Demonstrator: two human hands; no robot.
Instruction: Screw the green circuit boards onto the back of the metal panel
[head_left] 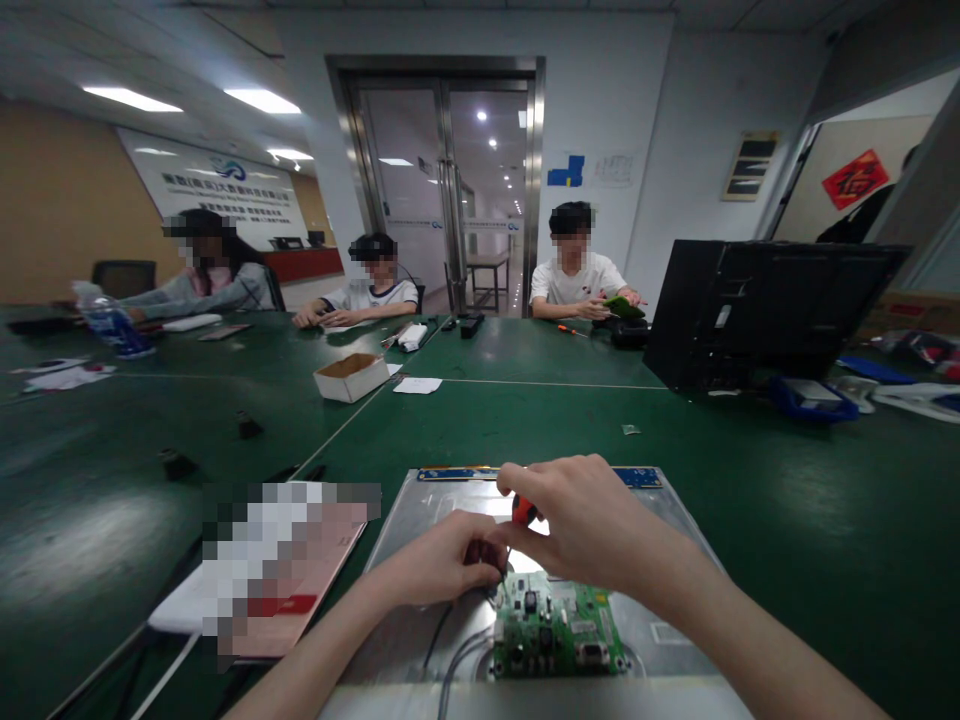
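A screwdriver with a red and black handle [523,510] stands roughly upright, gripped by my right hand [574,515] over the upper left corner of a green circuit board [559,625]. My left hand [457,560] is closed beside it, its fingertips pinched near the screwdriver's shaft and the board's edge; what they hold is hidden. The board lies on a silver metal panel [660,560], with grey cables [457,660] at its left side. A narrow blue circuit strip [637,477] runs along the panel's far edge.
Left of the panel lie papers and a pinkish flat item [330,560], partly blurred out. A white open box [352,378] stands farther back on the green table. A large black monitor casing [765,310] stands at right, near a blue tray [814,398]. Three people sit across the table.
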